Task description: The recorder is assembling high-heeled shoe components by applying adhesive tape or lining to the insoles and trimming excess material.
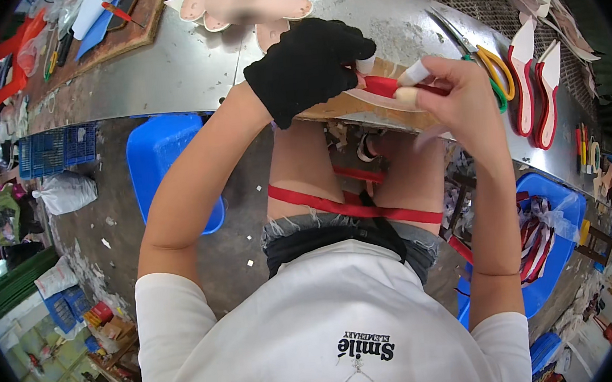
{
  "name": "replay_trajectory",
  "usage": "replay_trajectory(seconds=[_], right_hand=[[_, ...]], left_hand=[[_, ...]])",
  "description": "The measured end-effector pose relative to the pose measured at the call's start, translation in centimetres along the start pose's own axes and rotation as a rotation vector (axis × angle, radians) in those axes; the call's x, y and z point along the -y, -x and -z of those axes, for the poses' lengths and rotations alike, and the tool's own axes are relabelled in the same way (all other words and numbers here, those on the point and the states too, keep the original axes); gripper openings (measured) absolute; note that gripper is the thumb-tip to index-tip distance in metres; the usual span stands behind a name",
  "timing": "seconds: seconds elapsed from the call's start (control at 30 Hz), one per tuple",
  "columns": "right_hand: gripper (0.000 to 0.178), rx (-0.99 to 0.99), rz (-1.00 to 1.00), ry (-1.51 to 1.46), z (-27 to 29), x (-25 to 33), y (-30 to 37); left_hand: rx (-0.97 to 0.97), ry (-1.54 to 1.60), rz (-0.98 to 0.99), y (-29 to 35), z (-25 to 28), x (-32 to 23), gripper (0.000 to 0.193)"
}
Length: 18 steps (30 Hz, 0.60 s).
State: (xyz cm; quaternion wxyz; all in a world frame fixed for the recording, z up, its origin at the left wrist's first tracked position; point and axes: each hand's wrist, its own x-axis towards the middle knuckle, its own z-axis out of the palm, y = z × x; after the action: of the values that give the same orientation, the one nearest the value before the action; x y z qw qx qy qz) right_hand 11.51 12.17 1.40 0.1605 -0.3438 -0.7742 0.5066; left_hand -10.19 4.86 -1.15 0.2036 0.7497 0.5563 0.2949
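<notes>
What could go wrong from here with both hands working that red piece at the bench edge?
The bare right hand has taped fingertips right at the red piece, so a slip could nick them. The gloved left hand hides the contact point. The red strap draped over the lap could snag.

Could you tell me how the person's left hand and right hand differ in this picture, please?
The left hand wears a black glove, while the right hand is bare. The left hand presses down from above on the red strap, whereas the right hand pinches it from the side, with white tape on two fingertips. Both hands grip the same red strap at the edge of the metal table.
</notes>
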Motion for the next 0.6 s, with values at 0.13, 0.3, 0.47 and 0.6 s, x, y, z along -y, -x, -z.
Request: replay_trajectory(seconds=[0.13,0.3,0.47,0.6], right_hand=[[0.014,-0.105,0.156,0.018,-1.2,0.7,1.2],[0.016,-0.222,0.263,0.425,-1.0,-1.6,1.8],[0.016,-0.204,0.338,0.331,-0.6,-2.1,1.4],[0.017,-0.204,0.353,0.331,-0.8,-0.9,2.1]], left_hand=[[-0.188,-0.057,-0.141,0.7,-0.9,0.9,0.027],[-0.047,-0.118,-0.153,0.6,0.0,0.6,0.027],[-0.121,-0.075,-0.137,1.1,-0.2,0.7,0.027],[-0.130,-0.110,-0.149,1.2,-0.4,0.6,0.029]])
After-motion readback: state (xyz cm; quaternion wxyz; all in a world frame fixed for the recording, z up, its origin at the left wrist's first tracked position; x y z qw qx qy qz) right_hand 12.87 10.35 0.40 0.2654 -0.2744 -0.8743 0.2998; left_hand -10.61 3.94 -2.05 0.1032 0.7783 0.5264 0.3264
